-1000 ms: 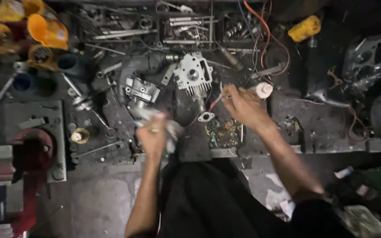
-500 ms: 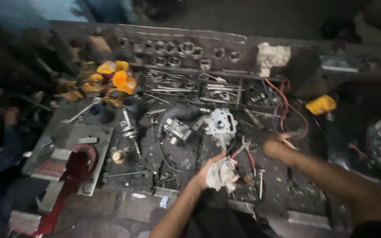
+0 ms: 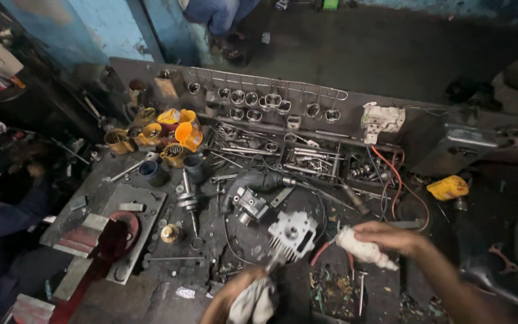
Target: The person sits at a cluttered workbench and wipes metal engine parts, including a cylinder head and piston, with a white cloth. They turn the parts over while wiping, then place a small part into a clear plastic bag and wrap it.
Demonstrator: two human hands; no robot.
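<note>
Head view, one moment. Left hand point(image 3: 244, 294) sat at 6 o'clock near the bottom edge, fingers closed on a pale rag point(image 3: 253, 305); a thin metal tool point(image 3: 276, 260) ran up from that hand toward the cylinder head, but whether its tip touched could not be told. The cylinder head point(image 3: 293, 234), a pale finned casting, lay on the dark table point(image 3: 169, 282) at centre, just at 1 o'clock from the left hand.

Right hand point(image 3: 391, 237) lay at 3 o'clock from the cylinder head, fingers wrapped round a white bottle point(image 3: 364, 249) with its nozzle end pointing down toward 4 o'clock. A red wire point(image 3: 322, 251) curved between the bottle and the cylinder head.

At 11 o'clock from the cylinder head lay a small grey engine part point(image 3: 248, 203). Yellow and orange cups point(image 3: 178, 135) stood clustered at 10 o'clock, well apart. A tray of spanners point(image 3: 307, 157) sat at 12 o'clock. A yellow item point(image 3: 448, 188) lay at 2 o'clock. A red vise point(image 3: 112, 237) sat at 9 o'clock. Another person's dark sleeve point(image 3: 1, 216) showed at the left edge.
</note>
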